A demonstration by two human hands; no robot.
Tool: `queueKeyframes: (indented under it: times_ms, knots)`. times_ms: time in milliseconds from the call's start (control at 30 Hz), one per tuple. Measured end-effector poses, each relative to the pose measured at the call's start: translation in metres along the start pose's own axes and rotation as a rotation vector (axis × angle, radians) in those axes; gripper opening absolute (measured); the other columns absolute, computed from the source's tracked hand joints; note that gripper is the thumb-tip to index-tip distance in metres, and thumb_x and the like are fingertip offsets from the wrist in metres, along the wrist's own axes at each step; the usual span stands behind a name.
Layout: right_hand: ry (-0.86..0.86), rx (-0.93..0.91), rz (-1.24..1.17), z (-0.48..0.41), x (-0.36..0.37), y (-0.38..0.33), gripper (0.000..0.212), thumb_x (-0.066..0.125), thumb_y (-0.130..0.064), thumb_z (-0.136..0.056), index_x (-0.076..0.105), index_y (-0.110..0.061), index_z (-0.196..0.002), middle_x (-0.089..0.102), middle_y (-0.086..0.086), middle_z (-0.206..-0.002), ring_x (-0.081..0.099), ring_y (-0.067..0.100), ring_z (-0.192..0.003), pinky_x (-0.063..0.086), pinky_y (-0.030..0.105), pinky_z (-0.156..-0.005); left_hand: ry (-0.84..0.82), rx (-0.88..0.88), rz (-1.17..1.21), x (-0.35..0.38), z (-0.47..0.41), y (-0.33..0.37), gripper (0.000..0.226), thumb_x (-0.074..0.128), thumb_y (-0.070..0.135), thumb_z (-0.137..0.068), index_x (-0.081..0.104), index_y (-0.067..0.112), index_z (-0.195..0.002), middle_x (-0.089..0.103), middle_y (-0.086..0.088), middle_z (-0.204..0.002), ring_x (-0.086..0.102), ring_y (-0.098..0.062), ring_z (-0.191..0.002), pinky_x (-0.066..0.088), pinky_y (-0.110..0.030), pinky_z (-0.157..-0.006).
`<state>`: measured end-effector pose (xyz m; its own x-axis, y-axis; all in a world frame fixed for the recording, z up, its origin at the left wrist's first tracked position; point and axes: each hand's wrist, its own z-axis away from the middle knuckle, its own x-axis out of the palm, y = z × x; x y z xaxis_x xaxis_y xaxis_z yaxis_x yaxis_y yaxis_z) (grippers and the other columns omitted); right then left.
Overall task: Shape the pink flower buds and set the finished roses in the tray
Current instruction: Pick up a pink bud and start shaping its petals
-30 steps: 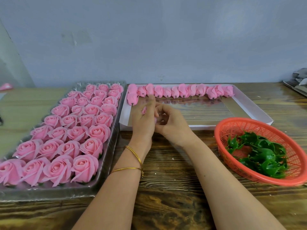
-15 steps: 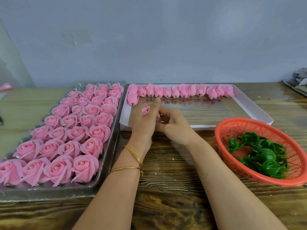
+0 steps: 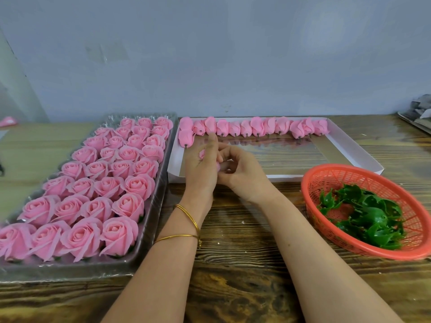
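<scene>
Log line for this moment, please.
left hand: holds pink bud | right hand: fingers on same bud | clear tray: rows of finished roses | white tray: unshaped buds along far edge

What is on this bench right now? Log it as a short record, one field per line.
Left grip: holds the pink bud
Right grip: pinches the same bud's petals
Tray: on the left, rows of finished roses
White box: row of unshaped buds along its far edge
Orange basket: on the right, holds green leaf pieces
Surface: wooden table
</scene>
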<state>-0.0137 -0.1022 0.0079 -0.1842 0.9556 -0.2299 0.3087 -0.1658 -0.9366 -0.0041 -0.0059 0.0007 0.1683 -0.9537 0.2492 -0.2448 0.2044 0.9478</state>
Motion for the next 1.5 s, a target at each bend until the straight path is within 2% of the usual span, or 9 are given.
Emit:
queueKeyframes:
  times_ms: [133, 333, 533, 633, 833, 1000, 1267, 1367, 1500]
  knots:
    - [-0.027, -0.021, -0.002, 0.0, -0.0022, 0.0005, 0.029, 0.07, 0.009, -0.079, 0.061, -0.017, -0.086, 0.065, -0.002, -0.086, 0.062, 0.017, -0.081, 0.053, 0.038, -0.085, -0.032, 0.014, -0.019, -0.0024, 0.0009, 0.0, 0.045, 0.058, 0.05, -0.09, 0.064, 0.005, -0.096, 0.068, -0.001, -0.078, 0.07, -0.018, -0.083, 0.057, -0.028, -0.074]
    - [-0.069, -0.034, -0.016, -0.0004, -0.0031, -0.0001, 0.021, 0.059, 0.016, -0.084, 0.057, 0.018, -0.104, 0.062, 0.027, -0.101, 0.061, 0.026, -0.089, 0.05, 0.041, -0.093, -0.021, 0.026, -0.038, -0.0039, 0.0003, -0.0007, 0.039, 0.065, 0.037, -0.089, 0.059, 0.025, -0.053, 0.061, 0.0, -0.062, 0.064, -0.011, -0.065, 0.055, -0.023, -0.061]
    - [-0.067, -0.007, -0.048, -0.0004, -0.0012, -0.0011, 0.018, 0.065, 0.016, -0.08, 0.064, 0.001, -0.09, 0.062, -0.006, -0.092, 0.059, -0.001, -0.076, 0.051, 0.019, -0.076, 0.027, -0.027, -0.004, -0.0011, -0.0006, 0.0017, 0.051, 0.058, 0.042, -0.094, 0.052, 0.024, -0.046, 0.06, -0.008, -0.071, 0.066, -0.013, -0.075, 0.057, -0.027, -0.071]
    - [-0.061, -0.006, -0.045, -0.0013, 0.0005, -0.0003, 0.033, 0.069, 0.014, -0.076, 0.063, -0.016, -0.088, 0.064, -0.002, -0.097, 0.059, -0.002, -0.071, 0.047, 0.014, -0.069, 0.05, -0.05, 0.05, -0.0003, 0.0003, 0.0038, 0.051, 0.054, 0.042, -0.095, 0.053, 0.023, -0.048, 0.066, -0.003, -0.071, 0.07, -0.018, -0.082, 0.058, -0.029, -0.07]
    - [0.006, -0.028, -0.015, -0.0023, 0.0025, 0.006, 0.037, 0.076, 0.005, -0.074, 0.058, -0.024, -0.088, 0.067, 0.013, -0.105, 0.062, 0.013, -0.079, 0.051, 0.028, -0.071, 0.018, -0.061, 0.071, 0.0003, 0.0036, 0.0063, 0.053, 0.051, 0.045, -0.095, 0.057, 0.027, -0.046, 0.067, 0.004, -0.068, 0.07, -0.012, -0.078, 0.057, -0.024, -0.069]
    - [-0.018, -0.049, -0.016, -0.0021, -0.0008, 0.0058, 0.023, 0.072, 0.005, -0.077, 0.064, -0.007, -0.095, 0.065, 0.004, -0.092, 0.061, 0.019, -0.083, 0.053, 0.049, -0.089, 0.008, -0.036, 0.015, -0.002, 0.0024, 0.0058, 0.041, 0.055, 0.045, -0.094, 0.057, 0.017, -0.064, 0.06, -0.019, -0.079, 0.067, -0.025, -0.083, 0.057, -0.028, -0.074]
    - [-0.089, -0.075, -0.058, -0.0001, -0.0031, 0.001, 0.013, 0.06, 0.017, -0.082, 0.062, 0.011, -0.094, 0.062, 0.009, -0.096, 0.062, 0.013, -0.09, 0.052, 0.028, -0.088, -0.009, 0.026, -0.019, -0.0025, 0.002, 0.0033, 0.039, 0.062, 0.035, -0.092, 0.055, 0.014, -0.06, 0.057, -0.006, -0.065, 0.065, -0.016, -0.077, 0.056, -0.031, -0.074]
    - [-0.08, -0.07, -0.067, -0.0007, -0.0025, 0.0019, 0.017, 0.06, 0.018, -0.083, 0.059, 0.02, -0.099, 0.06, 0.009, -0.102, 0.061, 0.008, -0.088, 0.052, 0.02, -0.084, -0.021, 0.01, 0.026, -0.0038, 0.0014, 0.0027, 0.048, 0.06, 0.039, -0.092, 0.051, 0.02, -0.049, 0.065, 0.003, -0.066, 0.069, -0.008, -0.084, 0.053, -0.02, -0.068]
    - [-0.061, -0.039, -0.055, -0.0001, -0.0005, 0.0009, 0.018, 0.065, 0.016, -0.079, 0.063, 0.003, -0.091, 0.062, -0.002, -0.095, 0.059, 0.003, -0.077, 0.05, 0.021, -0.079, -0.009, -0.001, 0.069, -0.0025, 0.0005, 0.0018, 0.05, 0.057, 0.038, -0.095, 0.058, 0.026, -0.047, 0.059, 0.007, -0.056, 0.069, -0.008, -0.075, 0.05, -0.009, -0.061]
